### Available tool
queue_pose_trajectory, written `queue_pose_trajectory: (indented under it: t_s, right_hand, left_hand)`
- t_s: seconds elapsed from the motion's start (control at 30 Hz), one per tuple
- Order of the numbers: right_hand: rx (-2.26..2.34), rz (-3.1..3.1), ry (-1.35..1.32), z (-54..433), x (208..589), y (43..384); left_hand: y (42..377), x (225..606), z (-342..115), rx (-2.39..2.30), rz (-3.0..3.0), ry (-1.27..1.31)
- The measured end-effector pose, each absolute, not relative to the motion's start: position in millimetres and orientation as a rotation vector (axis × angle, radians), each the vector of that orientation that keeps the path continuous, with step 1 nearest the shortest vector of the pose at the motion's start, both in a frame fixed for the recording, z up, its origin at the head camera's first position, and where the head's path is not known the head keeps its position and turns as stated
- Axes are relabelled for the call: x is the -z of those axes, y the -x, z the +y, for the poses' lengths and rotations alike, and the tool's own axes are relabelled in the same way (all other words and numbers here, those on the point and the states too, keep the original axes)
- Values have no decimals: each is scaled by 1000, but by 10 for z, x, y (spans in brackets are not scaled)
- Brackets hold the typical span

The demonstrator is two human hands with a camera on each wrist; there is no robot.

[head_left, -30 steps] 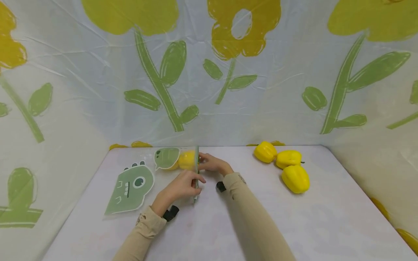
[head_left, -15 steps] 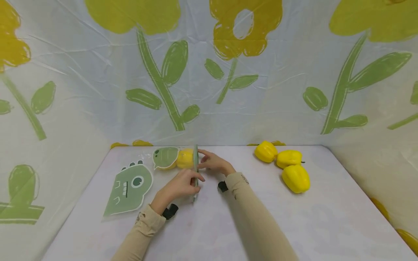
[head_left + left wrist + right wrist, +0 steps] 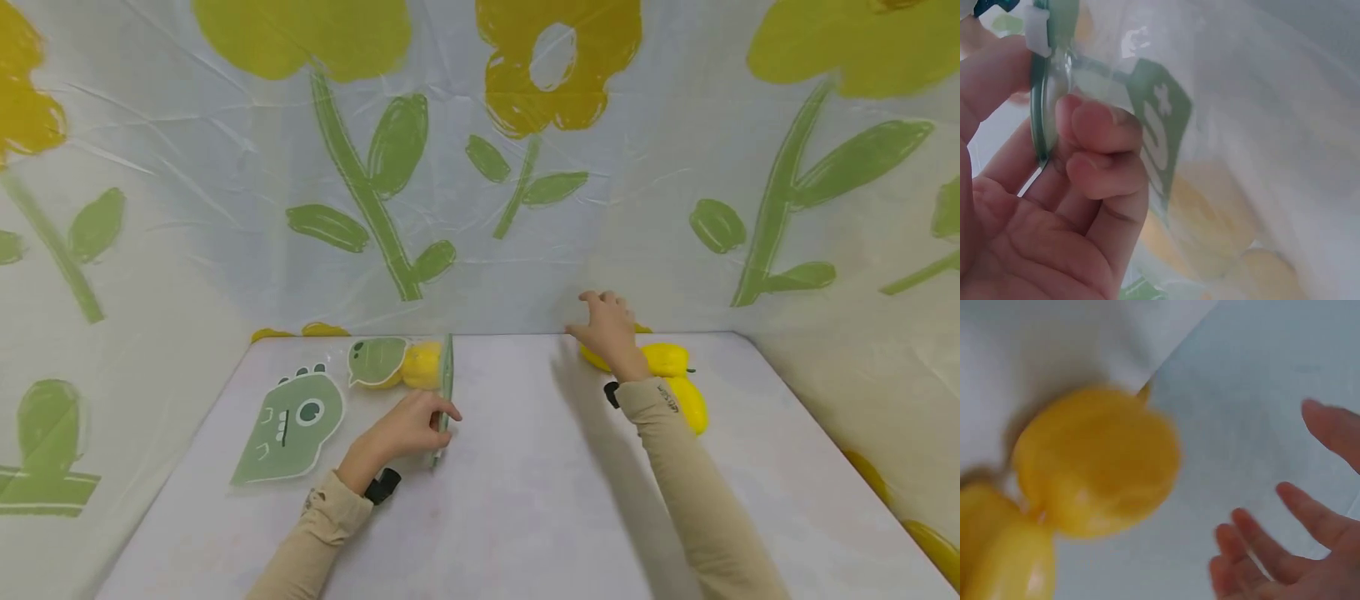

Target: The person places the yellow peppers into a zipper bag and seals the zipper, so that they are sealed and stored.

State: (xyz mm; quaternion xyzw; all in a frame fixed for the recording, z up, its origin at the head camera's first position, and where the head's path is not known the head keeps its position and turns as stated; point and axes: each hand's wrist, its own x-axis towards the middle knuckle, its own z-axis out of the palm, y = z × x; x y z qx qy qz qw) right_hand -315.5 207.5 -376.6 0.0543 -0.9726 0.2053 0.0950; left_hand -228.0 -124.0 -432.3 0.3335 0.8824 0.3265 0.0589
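My left hand [image 3: 405, 429] grips the upright edge of a clear zip bag [image 3: 288, 429] printed with a green one-eyed monster. In the left wrist view its fingers curl round the green zip strip [image 3: 1039, 112], below a white slider [image 3: 1037, 30]. Yellow bell peppers [image 3: 422, 365] show through the film inside the bag. At the back right, my right hand [image 3: 611, 329] is raised above three loose yellow bell peppers [image 3: 666, 360], fingers spread and holding nothing. One loose pepper [image 3: 1097, 462] fills much of the right wrist view, beside those fingers; the forearm partly hides the group in the head view.
A pale table [image 3: 510, 500] lies under everything. Behind it hangs a white cloth [image 3: 637, 208] printed with yellow flowers and green leaves, which also covers both sides. The bag lies on the left half, the loose peppers on the right.
My right hand has left the bag's opening and moved right and up, over the loose peppers. The left hand still grips the bag's edge, which has shifted slightly left.
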Motion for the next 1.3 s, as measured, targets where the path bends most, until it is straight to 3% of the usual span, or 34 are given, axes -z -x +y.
queue_pose_trajectory:
  t_s: [0.27, 0.6, 0.97, 1.3]
  right_hand:
    - [-392, -3080, -133, 2391, 3946, 3087]
    - [-452, -2999, -145, 2447, 4152, 3088]
    - [-656, -2996, -133, 2390, 3989, 3092]
    - [-1292, -2767, -122, 2125, 3607, 2964]
  left_hand:
    - [2197, 4323, -1280, -927, 2713, -948]
    - [2127, 4277, -1231, -897, 2779, -876]
    - [2144, 4291, -1220, -912, 2782, -871]
    - [2161, 4260, -1208, -934, 2762, -839]
